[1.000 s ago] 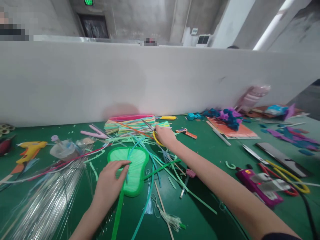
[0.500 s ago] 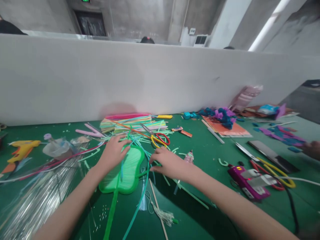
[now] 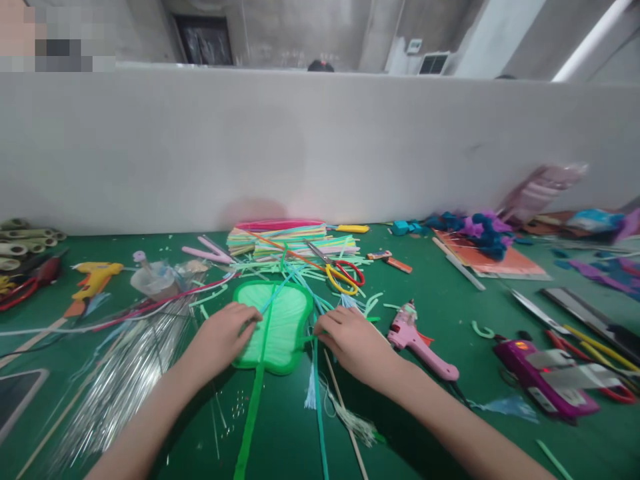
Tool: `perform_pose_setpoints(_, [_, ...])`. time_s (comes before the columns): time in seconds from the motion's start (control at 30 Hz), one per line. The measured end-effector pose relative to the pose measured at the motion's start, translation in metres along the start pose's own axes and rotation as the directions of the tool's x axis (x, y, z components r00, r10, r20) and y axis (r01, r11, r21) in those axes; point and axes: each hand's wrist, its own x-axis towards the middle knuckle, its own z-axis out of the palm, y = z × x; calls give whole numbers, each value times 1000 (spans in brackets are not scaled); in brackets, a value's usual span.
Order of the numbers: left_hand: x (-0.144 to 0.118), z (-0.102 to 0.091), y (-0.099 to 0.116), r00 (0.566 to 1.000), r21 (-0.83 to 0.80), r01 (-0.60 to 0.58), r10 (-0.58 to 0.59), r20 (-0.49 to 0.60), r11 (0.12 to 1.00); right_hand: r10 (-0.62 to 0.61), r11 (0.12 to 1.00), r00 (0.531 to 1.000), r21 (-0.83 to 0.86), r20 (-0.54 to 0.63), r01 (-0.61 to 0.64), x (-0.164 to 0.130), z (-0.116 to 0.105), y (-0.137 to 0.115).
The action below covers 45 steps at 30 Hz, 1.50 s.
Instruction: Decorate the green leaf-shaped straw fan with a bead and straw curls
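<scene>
Hands flank green fan, head view.
Left hand (image 3: 223,337) flat, fingers loose on green fan (image 3: 280,323) left rim; right hand (image 3: 353,340) pinches a teal strip (image 3: 317,373) at right rim. Fan lies mid-tabletop (image 3: 440,307), long axis near-far, handle toward wearer. Best: press fan flat, keep strip taut, aligned.

- Craft workshop: green table (image 3: 430,280) strewn with glue guns (image 3: 419,339), scissors (image 3: 339,269), coloured strips (image 3: 280,239)
- Bare concrete walls rise behind a white partition (image 3: 320,147)
</scene>
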Motion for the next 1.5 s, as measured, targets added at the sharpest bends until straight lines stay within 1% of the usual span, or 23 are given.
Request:
perform_pose_setpoints(0.07, [15, -7, -12, 996, 34, 42, -39, -78, 999, -24, 999, 998, 31, -60, 25, -1, -3, -11])
perform_pose_setpoints(0.17, [38, -16, -29, 967, 84, 130, -108, -231, 988, -78, 993, 992, 75, -103, 86, 0, 2, -29])
perform_pose_setpoints(0.23, [45, -15, -33, 954, 86, 148, -119, -276, 985, -115, 988, 988, 89, -100, 124, 2, 13, -39])
perform_pose_setpoints(0.27, [45, -13, -32, 955, 76, 144, -119, -273, 987, -123, 986, 988, 100, -94, 132, 4, 19, -43])
perform_pose_setpoints(0.33, [35, -7, -25, 971, 39, 114, -103, -214, 993, -113, 983, 990, 133, -84, 123, 8, 31, -49])
perform_pose_setpoints(0.43, [7, 0, -11, 999, -54, 40, -42, -35, 998, -84, 984, 995, 152, -50, 90, 17, 44, -50])
perform_pose_setpoints(0.47, [-2, 0, -7, 999, -100, 26, -24, 28, 995, -85, 987, 996, 136, -35, 89, 21, 45, -50])
perform_pose_setpoints(0.5, [-11, 0, -5, 995, -179, 38, -20, 100, 983, -91, 989, 996, 113, -19, 92, 23, 46, -49])
perform_pose_setpoints(0.53, [-19, -1, -3, 988, -232, 56, -21, 151, 971, -97, 991, 995, 89, -6, 98, 26, 46, -48])
perform_pose_setpoints(0.6, [-30, -2, -3, 979, -302, 84, -22, 204, 950, -107, 993, 994, 52, 9, 106, 29, 45, -47])
perform_pose_setpoints(0.73, [-36, 3, -4, 979, -333, 96, -29, 201, 938, -94, 994, 995, 53, 24, 93, 30, 42, -47])
perform_pose_setpoints(0.87, [-37, 13, 2, 985, -281, 105, -61, 161, 954, -79, 995, 996, 65, 45, 76, 29, 43, -48])
perform_pose_setpoints(0.93, [-38, 15, 6, 986, -264, 109, -71, 151, 958, -79, 994, 996, 73, 36, 76, 29, 46, -49])
perform_pose_setpoints(1.03, [-40, 14, 8, 986, -242, 122, -90, 139, 963, -80, 994, 996, 71, -29, 82, 27, 51, -51])
perform_pose_setpoints(1.1, [-41, 13, 10, 989, -235, 125, -104, 101, 964, -83, 994, 993, 63, -81, 88, 25, 52, -52])
perform_pose_setpoints(1.17, [-41, 11, 14, 992, -256, 128, -120, 49, 958, -80, 992, 986, 81, -146, 93, 22, 50, -52])
perform_pose_setpoints(1.23, [-40, 10, 20, 989, -308, 149, -145, 34, 940, -62, 988, 969, 123, -240, 94, 19, 46, -53])
perform_pose_setpoints(1.27, [-40, 9, 24, 985, -346, 174, -164, 57, 922, -50, 985, 955, 146, -294, 97, 18, 44, -53])
perform_pose_setpoints(1.3, [-40, 9, 28, 977, -387, 212, -186, 104, 897, -41, 981, 938, 165, -343, 103, 16, 41, -53])
perform_pose_setpoints(1.37, [-40, 8, 35, 943, -465, 321, -231, 241, 825, -38, 974, 909, 187, -415, 127, 14, 37, -53])
perform_pose_setpoints(1.43, [-40, 8, 41, 894, -516, 423, -248, 374, 745, -63, 967, 889, 193, -454, 166, 12, 34, -54])
perform_pose_setpoints(1.47, [-40, 7, 42, 875, -532, 454, -247, 416, 715, -76, 963, 883, 194, -464, 185, 11, 33, -55])
perform_pose_setpoints(1.5, [-41, 7, 42, 866, -545, 470, -243, 437, 694, -86, 960, 878, 196, -471, 199, 11, 33, -55])
